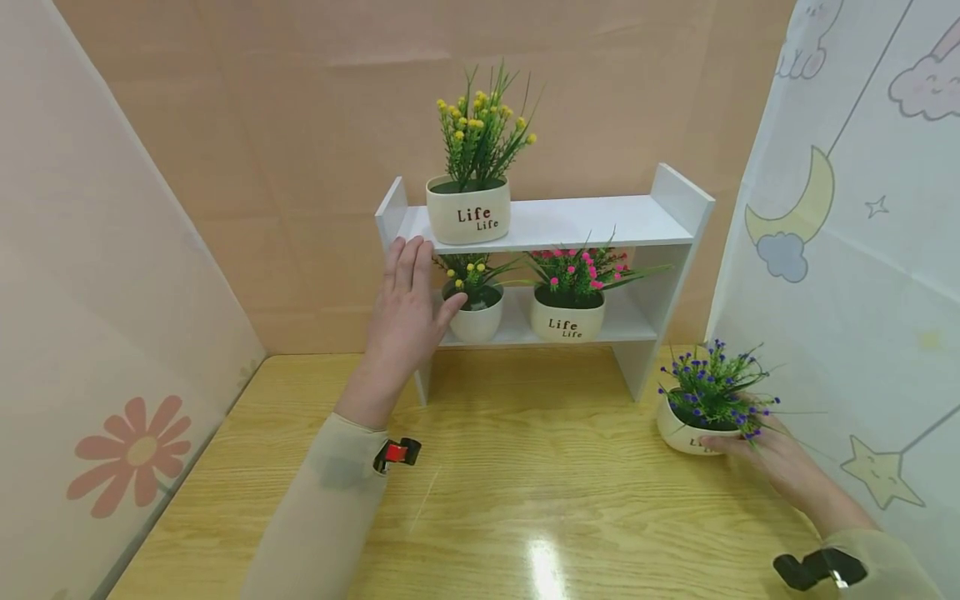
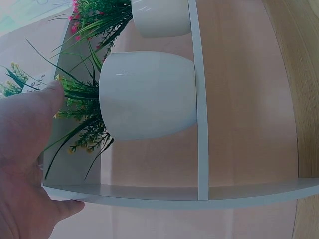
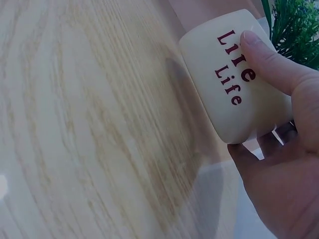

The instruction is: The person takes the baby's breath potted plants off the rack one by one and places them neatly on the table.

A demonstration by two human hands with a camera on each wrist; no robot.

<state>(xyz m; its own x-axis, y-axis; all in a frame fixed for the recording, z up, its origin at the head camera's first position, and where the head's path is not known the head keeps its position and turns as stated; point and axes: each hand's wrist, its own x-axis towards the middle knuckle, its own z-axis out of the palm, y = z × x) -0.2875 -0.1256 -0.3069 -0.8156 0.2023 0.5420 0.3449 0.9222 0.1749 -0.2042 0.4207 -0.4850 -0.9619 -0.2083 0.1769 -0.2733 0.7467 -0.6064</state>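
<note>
My left hand [image 1: 403,321] rests at the left end of a white two-tier shelf [image 1: 577,221], fingers straight and thumb spread. The left wrist view shows that hand by the shelf's upper corner, beside a white pot [image 2: 149,94] of yellow flowers on the lower board. Above it, another yellow-flowered pot [image 1: 468,212] marked "Life" stands on the top board. My right hand [image 1: 776,462] holds a cream pot [image 3: 244,84] of blue-purple flowers, right of the shelf and close over the table. Its thumb lies across the lettering; other fingers are partly hidden behind the pot.
A pot of pink flowers [image 1: 567,321] stands on the lower board, right of the yellow one. The shelf stands on a wooden table [image 1: 510,483]. Patterned white panels [image 1: 862,275] flank the table, and a tan sheet [image 1: 300,167] hangs behind.
</note>
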